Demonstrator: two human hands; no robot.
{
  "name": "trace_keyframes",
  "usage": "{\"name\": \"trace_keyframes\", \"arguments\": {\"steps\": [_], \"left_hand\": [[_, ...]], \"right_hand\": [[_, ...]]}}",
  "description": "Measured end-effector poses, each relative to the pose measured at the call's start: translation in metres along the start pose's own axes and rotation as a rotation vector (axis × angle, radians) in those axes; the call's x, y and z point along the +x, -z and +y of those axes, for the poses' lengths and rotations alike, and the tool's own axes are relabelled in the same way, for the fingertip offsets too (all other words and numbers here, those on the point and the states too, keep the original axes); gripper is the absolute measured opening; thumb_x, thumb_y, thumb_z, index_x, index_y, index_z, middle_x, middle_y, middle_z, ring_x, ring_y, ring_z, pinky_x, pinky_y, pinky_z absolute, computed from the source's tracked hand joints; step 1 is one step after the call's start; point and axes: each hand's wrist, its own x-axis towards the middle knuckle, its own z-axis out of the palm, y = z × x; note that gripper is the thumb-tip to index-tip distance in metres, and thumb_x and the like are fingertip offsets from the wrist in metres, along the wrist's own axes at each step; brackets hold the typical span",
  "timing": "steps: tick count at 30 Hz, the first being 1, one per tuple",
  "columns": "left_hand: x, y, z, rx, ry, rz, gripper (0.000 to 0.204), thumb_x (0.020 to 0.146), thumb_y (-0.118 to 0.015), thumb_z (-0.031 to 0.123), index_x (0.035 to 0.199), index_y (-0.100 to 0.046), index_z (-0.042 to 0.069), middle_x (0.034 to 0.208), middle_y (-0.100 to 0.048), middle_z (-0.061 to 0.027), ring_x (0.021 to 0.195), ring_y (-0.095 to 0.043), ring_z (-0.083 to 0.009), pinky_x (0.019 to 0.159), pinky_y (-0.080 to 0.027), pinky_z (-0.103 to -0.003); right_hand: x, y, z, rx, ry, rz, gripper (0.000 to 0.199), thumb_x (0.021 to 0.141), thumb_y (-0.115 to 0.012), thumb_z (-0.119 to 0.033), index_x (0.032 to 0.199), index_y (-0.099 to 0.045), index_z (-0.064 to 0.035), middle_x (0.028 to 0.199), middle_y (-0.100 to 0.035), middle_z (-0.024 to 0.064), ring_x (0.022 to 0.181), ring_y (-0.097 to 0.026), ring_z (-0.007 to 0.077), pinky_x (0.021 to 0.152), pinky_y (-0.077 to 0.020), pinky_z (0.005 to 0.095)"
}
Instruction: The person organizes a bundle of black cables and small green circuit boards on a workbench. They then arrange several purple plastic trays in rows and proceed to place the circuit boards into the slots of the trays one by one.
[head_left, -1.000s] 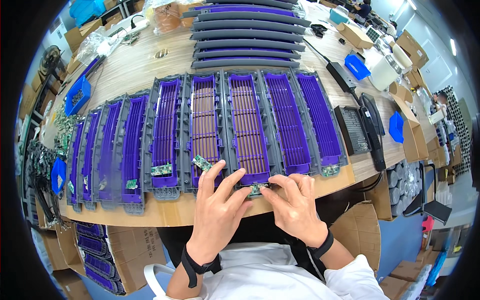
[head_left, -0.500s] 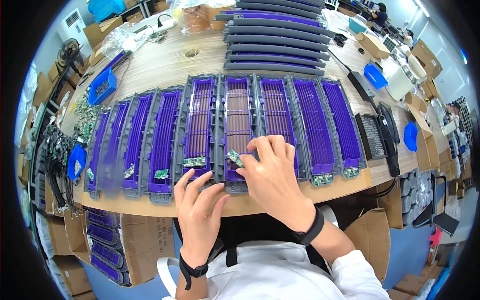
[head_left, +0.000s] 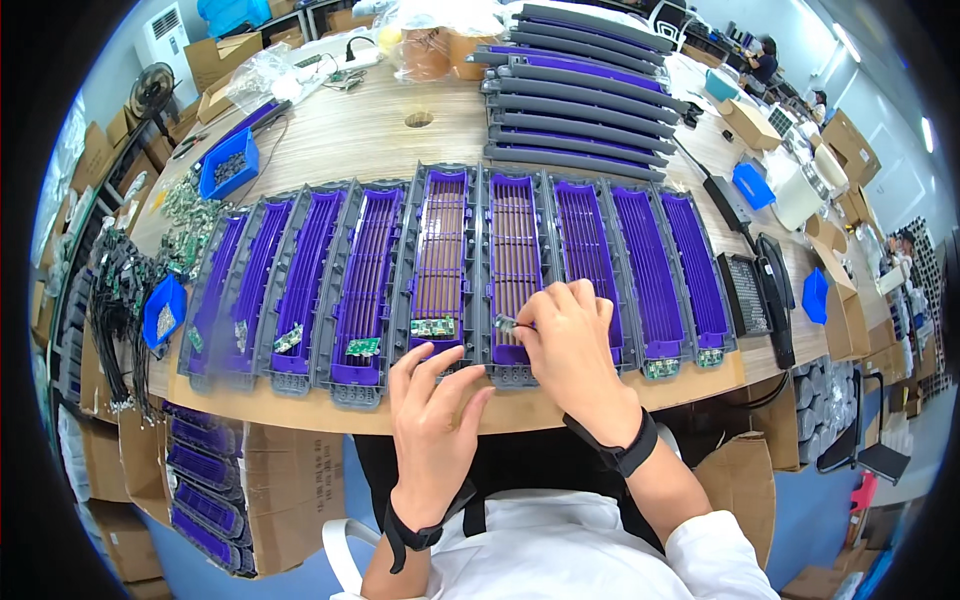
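A row of grey and purple slatted plastic frames [head_left: 440,245] lies side by side along the near table edge. My right hand [head_left: 575,345] pinches a small circuit board [head_left: 508,323] between thumb and fingers, over the lower end of a middle frame [head_left: 513,260]. Just to its left, my left hand [head_left: 435,420] hovers with fingers apart and nothing in it, below a frame where a green circuit board [head_left: 432,327] rests. Another green board [head_left: 363,347] lies on the frame to the left of that. At the right, a board [head_left: 661,368] sits in a frame's lower end.
More such frames are stacked [head_left: 580,100] at the back. Blue bins [head_left: 228,165] of small parts, a bundle of black cables [head_left: 115,310] and a black power brick [head_left: 745,290] flank the row. An opened carton [head_left: 290,490] with further purple frames stands below the table at left.
My right hand still pinches the board, which has turned and now shows its narrow edge more. The whole view has shifted, so table and hands appear slightly right and lower.
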Motion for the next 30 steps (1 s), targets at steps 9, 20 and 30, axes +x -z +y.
{"name": "trace_keyframes", "arguments": {"steps": [9,20,30], "left_hand": [[-0.006,-0.012,0.020,-0.351,0.088,-0.063,0.040,0.069,-0.077,0.001,0.108,-0.065,0.003,0.101,-0.068,-0.0092,0.091,-0.060,-0.0247,0.077,-0.050,-0.033],[-0.019,-0.003,0.013,-0.531,0.306,-0.197,0.029,0.079,-0.070,-0.002,0.108,-0.068,0.002,0.083,-0.067,-0.0107,0.075,-0.063,-0.0220,0.070,-0.049,-0.030],[-0.010,0.007,0.014,-0.474,0.310,-0.313,0.036,0.079,-0.070,-0.002,0.114,-0.066,0.001,0.091,-0.066,-0.0097,0.079,-0.060,-0.0174,0.073,-0.049,-0.029]], "right_hand": [[-0.035,0.023,-0.019,0.841,-0.308,0.001,0.039,0.082,-0.066,0.002,0.121,-0.061,-0.0054,0.078,-0.062,0.0049,0.070,-0.060,0.0099,0.067,-0.0502,0.0257],[-0.058,0.031,-0.006,0.455,0.005,0.103,0.018,0.079,-0.070,-0.001,0.096,-0.065,-0.0015,0.095,-0.067,0.0089,0.086,-0.061,0.0246,0.072,-0.0481,0.0332],[-0.057,0.025,0.017,0.265,0.311,0.072,0.022,0.066,-0.067,0.001,0.087,-0.069,-0.0044,0.101,-0.068,0.0013,0.086,-0.059,0.0223,0.074,-0.0420,0.0350]]}}
